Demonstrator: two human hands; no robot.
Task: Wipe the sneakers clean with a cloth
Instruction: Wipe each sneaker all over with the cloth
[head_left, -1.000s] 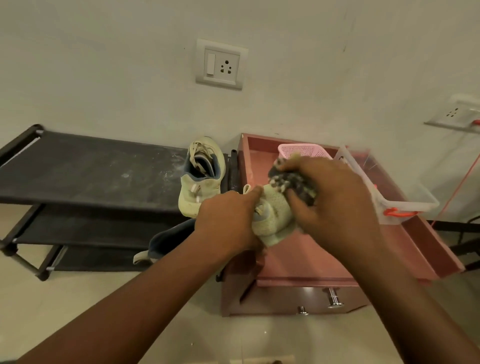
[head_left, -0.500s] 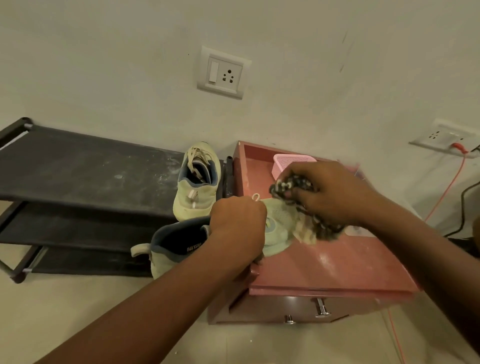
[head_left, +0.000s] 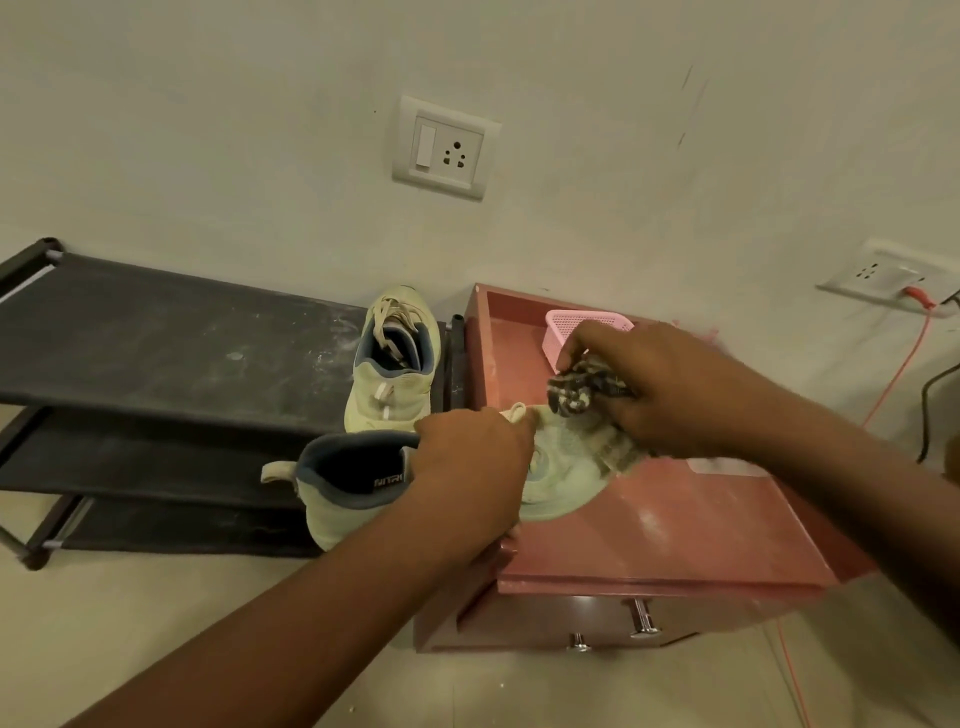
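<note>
I'm gripping the sneaker (head_left: 332, 514) round its middle with my left hand (head_left: 472, 467), fingers curled over the laced part. The shoe is sitting at frame centre, its long axis running left to right, tilted slightly. The heel and pull tab are pointing left, out over the floor. The toe is pointing right, over the top of the red cabinet (head_left: 675, 530). The opening is facing up at the camera.

My right hand (head_left: 670, 389) is pinching a bunched dark speckled cloth (head_left: 576, 389), fingers curled round it. It's pressing the cloth onto the toe end of the shoe. Whether the toe is touching the cabinet top, I can't tell.

The second sneaker (head_left: 389, 374) is standing on the top shelf of the black shoe rack (head_left: 156, 353) left of centre, toe pointing up the frame at the wall, just beyond the held shoe. A pink basket (head_left: 566, 325) is sitting at the cabinet's far side, partly hidden behind my right hand. A wall socket (head_left: 441, 148) is showing at upper centre, and another socket (head_left: 883, 273) at the right edge with an orange cable (head_left: 893, 369) plugged in and hanging down. My left forearm is covering the cabinet's near left corner.
</note>
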